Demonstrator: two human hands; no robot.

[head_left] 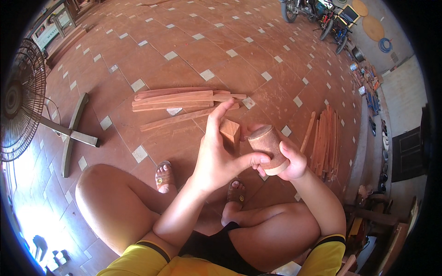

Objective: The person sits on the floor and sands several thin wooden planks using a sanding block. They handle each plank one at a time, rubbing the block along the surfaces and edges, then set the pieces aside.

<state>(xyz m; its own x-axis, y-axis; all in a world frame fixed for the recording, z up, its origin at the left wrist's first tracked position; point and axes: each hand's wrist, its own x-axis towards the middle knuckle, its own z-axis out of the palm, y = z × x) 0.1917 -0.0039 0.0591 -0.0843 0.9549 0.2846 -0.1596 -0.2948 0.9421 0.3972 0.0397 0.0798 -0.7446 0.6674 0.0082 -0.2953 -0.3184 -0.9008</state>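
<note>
My left hand (212, 158) holds a small reddish-brown wooden block (230, 133) against the palm, its index finger raised beside the block. The other fingers of that hand are mostly hidden behind the block. In my right hand (294, 162) is a short, rough brown cylinder (267, 146) with a pale band at its lower end, tilted a little. My left thumb reaches across and touches the cylinder's side. Block and cylinder are side by side above the floor, between my knees and the wood strips.
Long reddish wood strips (177, 100) lie ahead on the tiled floor (184, 64). A second bundle of strips (324, 145) lies to the right. At the left stands a fan (18, 96) on a cross-shaped base (69, 133). Motorbikes and bicycles (327, 23) are at the far right.
</note>
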